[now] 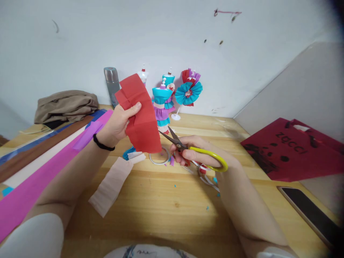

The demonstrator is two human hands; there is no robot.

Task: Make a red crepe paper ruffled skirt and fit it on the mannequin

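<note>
Our left hand [120, 121] pinches the red paper [145, 129] left of the frame's centre, thumb across its face. Just right of centre, our right hand [199, 157] grips the scissors [180, 146], blades parted near the paper's right edge. We see a pale strip [111, 186] lower left.

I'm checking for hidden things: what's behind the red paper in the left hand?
Partly behind the red paper are a metal flask, a white mini mannequin and a tape roll. The mannequin's lower part is covered; anything fully behind the paper can't be seen.
</note>
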